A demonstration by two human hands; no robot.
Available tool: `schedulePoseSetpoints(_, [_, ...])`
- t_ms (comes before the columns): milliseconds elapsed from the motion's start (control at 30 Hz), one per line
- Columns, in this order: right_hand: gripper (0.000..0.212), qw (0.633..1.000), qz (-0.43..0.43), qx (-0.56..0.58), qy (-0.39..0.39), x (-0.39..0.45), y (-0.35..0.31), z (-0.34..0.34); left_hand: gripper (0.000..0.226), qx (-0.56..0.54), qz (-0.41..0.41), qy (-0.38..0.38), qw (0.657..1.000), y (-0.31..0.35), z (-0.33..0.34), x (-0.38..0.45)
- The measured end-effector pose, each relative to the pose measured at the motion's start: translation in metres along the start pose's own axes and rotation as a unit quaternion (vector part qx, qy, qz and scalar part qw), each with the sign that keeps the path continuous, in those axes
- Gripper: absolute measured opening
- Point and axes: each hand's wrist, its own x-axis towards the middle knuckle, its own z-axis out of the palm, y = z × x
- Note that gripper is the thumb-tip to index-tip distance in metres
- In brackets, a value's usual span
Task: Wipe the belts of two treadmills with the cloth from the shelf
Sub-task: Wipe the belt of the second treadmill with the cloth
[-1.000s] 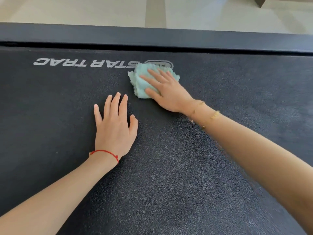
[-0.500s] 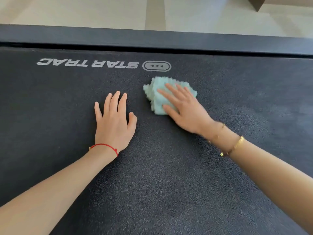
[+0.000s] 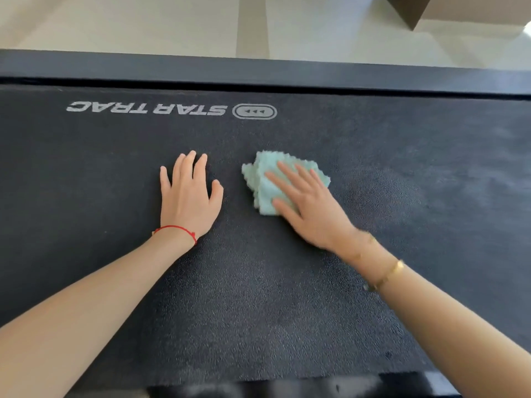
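A dark textured treadmill belt (image 3: 258, 297) fills most of the view, with a white STAR TRAC logo (image 3: 172, 110) printed near its far edge. A folded light-green cloth (image 3: 265, 182) lies on the belt just right of centre. My right hand (image 3: 310, 211) presses flat on the cloth with straight, spread fingers. My left hand (image 3: 188, 199) rests flat on the bare belt a little to the left of the cloth, fingers straight, holding nothing.
A black side rail (image 3: 258, 71) runs along the belt's far edge, with pale floor (image 3: 172, 21) beyond it. A brown box corner (image 3: 413, 10) shows at top right. Another dark rail edge (image 3: 287, 387) lies at the near bottom.
My right hand has slid the cloth from the logo down toward me and slightly right across the belt. My left hand has stayed in place.
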Motion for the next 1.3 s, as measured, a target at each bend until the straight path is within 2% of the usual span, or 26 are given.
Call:
schedulePoseSetpoints(100, [0.052, 0.997, -0.068, 0.003, -0.041, -0.057, -0.019, -0.007, 0.057, -0.004, 0.008, -0.008, 1.0, -0.003, -0.003, -0.008])
schedulePoseSetpoints(167, [0.053, 0.995, -0.078, -0.007, -0.056, -0.066, -0.003, -0.012, 0.058, -0.003, 0.014, -0.016, 1.0, -0.006, -0.006, -0.019])
schedulePoseSetpoints(233, [0.054, 0.999, -0.026, 0.0, -0.031, -0.053, 0.017, -0.015, 0.058, 0.0, 0.019, -0.022, 1.0, -0.009, -0.009, -0.03])
schedulePoseSetpoints(300, [0.052, 0.998, 0.068, 0.005, 0.004, -0.036, 0.028, -0.014, 0.059, 0.003, 0.021, -0.026, 0.999, -0.01, -0.011, -0.04])
schedulePoseSetpoints(367, [0.052, 0.995, 0.102, -0.013, 0.015, -0.034, 0.022, -0.008, 0.059, 0.005, 0.018, -0.025, 0.999, -0.01, -0.012, -0.047])
schedulePoseSetpoints(533, [0.053, 0.998, -0.047, -0.006, -0.038, -0.106, -0.037, -0.007, 0.057, -0.001, 0.012, -0.011, 1.0, -0.008, -0.009, -0.052])
schedulePoseSetpoints(667, [0.054, 0.993, -0.094, 0.014, -0.068, -0.148, -0.061, -0.008, 0.055, -0.002, 0.013, -0.002, 1.0, -0.007, -0.009, -0.053])
schedulePoseSetpoints(733, [0.053, 0.994, -0.085, 0.006, -0.067, -0.131, -0.043, -0.009, 0.056, -0.002, 0.013, -0.004, 1.0, -0.007, -0.009, -0.053])
schedulePoseSetpoints(833, [0.055, 1.0, 0.024, -0.001, -0.016, -0.09, -0.018, -0.006, 0.056, 0.0, 0.014, -0.007, 1.0, -0.008, -0.009, -0.053])
schedulePoseSetpoints(900, [0.056, 0.998, 0.057, -0.02, -0.002, -0.084, -0.023, -0.001, 0.056, -0.002, 0.014, -0.006, 1.0, -0.009, -0.009, -0.053])
schedulePoseSetpoints(1100, [0.054, 0.987, -0.134, 0.017, -0.084, -0.158, -0.097, 0.001, 0.055, -0.01, 0.015, 0.002, 1.0, -0.009, -0.007, -0.053])
schedulePoseSetpoints(1200, [0.053, 0.985, -0.147, 0.031, -0.089, -0.155, -0.086, -0.004, 0.055, -0.011, 0.016, 0.001, 1.0, -0.01, -0.008, -0.053])
schedulePoseSetpoints(1300, [0.053, 0.997, -0.07, 0.012, -0.041, -0.108, -0.044, -0.003, 0.056, -0.005, 0.016, -0.006, 1.0, -0.01, -0.009, -0.053])
